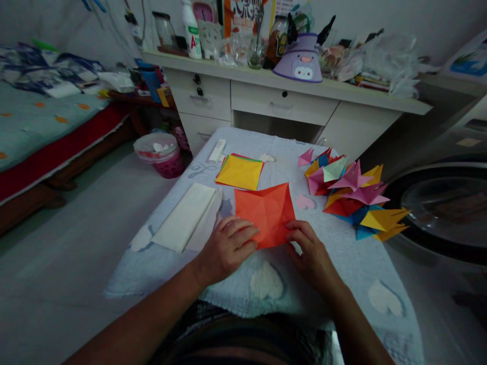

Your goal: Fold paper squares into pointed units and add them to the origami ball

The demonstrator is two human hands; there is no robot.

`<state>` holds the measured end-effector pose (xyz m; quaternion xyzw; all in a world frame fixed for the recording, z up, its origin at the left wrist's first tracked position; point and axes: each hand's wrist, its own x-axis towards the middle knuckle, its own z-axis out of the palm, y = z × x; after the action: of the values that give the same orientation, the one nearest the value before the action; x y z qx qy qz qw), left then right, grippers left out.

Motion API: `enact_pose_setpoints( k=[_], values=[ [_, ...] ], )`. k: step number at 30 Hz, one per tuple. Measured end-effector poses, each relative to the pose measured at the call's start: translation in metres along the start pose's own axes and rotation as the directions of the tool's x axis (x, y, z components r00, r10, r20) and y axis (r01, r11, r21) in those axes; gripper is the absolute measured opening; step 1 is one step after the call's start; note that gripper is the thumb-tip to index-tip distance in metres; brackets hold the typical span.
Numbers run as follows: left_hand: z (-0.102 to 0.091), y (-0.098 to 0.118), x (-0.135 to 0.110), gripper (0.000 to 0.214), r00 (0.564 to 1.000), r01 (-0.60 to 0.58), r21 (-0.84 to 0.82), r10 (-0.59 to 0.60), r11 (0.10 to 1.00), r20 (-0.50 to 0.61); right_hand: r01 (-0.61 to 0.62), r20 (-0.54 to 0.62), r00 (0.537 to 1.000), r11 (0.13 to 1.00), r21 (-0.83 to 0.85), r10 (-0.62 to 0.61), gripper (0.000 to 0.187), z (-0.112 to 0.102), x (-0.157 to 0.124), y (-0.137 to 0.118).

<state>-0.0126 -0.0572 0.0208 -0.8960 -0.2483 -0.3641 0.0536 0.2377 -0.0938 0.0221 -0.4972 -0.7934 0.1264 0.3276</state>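
Observation:
A creased orange paper sheet (266, 210) lies on the small cloth-covered table (335, 263) in front of me. My left hand (227, 247) presses its near left corner, fingers curled over the paper's edge. On the near right corner my right hand (310, 248) pinches the edge with its fingertips. A stack of coloured paper squares (239, 172), yellow on top, lies just beyond the orange sheet. To the right sits a pile of folded paper pieces (352, 195) in pink, yellow, red and blue.
A folded white cloth (186, 215) lies at the table's left, a small white box (217, 150) beyond it. A cluttered white desk (289, 96) stands behind. A pink bin (162, 154) and a bed (41, 132) are at the left, a washing machine (441, 203) at the right.

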Motion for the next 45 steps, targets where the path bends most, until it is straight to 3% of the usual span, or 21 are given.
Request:
enact_pose_setpoints(
  k=[5, 11, 22, 31, 37, 45],
  values=[
    [0.02, 0.015, 0.003, 0.014, 0.988, -0.03, -0.042, 0.036, 0.999, 0.148, -0.05, -0.002, 0.999, 0.998, -0.032, 0.05, 0.021, 0.002, -0.011, 0.013],
    [0.032, 0.018, -0.005, 0.015, 0.935, 0.171, -0.083, -0.136, 0.982, 0.328, -0.177, 0.002, 0.984, 0.98, -0.087, 0.178, 0.015, 0.007, -0.021, 0.023],
    [0.036, 0.011, -0.006, 0.011, 0.926, 0.259, -0.126, -0.209, 0.958, 0.313, -0.166, -0.018, 0.986, 0.984, -0.07, 0.165, 0.016, 0.012, -0.024, 0.033],
    [0.022, 0.008, 0.007, 0.006, 0.786, 0.563, -0.194, -0.447, 0.803, 0.427, -0.241, 0.01, 0.97, 0.97, -0.032, 0.241, 0.013, 0.01, -0.021, 0.029],
    [0.026, 0.009, 0.01, 0.009, 0.756, 0.611, -0.14, -0.521, 0.779, 0.396, -0.279, 0.025, 0.96, 0.959, -0.039, 0.28, 0.009, 0.01, -0.019, 0.027],
    [0.031, 0.008, 0.011, 0.019, 0.76, 0.609, -0.035, -0.571, 0.792, 0.31, -0.392, 0.063, 0.916, 0.917, -0.074, 0.397, 0.012, 0.008, -0.007, 0.019]
  ],
)
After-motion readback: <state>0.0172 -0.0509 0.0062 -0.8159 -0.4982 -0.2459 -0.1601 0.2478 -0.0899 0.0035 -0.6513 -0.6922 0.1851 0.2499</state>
